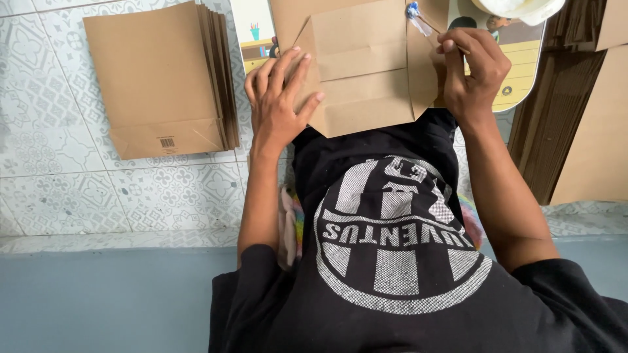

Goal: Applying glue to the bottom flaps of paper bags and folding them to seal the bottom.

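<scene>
Flat, left hand (278,104) on brown bag (366,65)

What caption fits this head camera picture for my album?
Left hand presses a folded brown paper bag flat while right hand holds a thin brush beside a stack of bags.

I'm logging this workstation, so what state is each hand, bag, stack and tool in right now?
Flat brown paper bag: lying on the board, bottom flap folded.
Left hand: open, pressing flat on the bag.
Right hand: grip shut on a thin stick.
Thin blue-tipped stick: tilted, tip over the bag.
Stack of brown paper bags: flat on the tiled floor, untouched.
Illustrated board: lying beneath the bag.
</scene>
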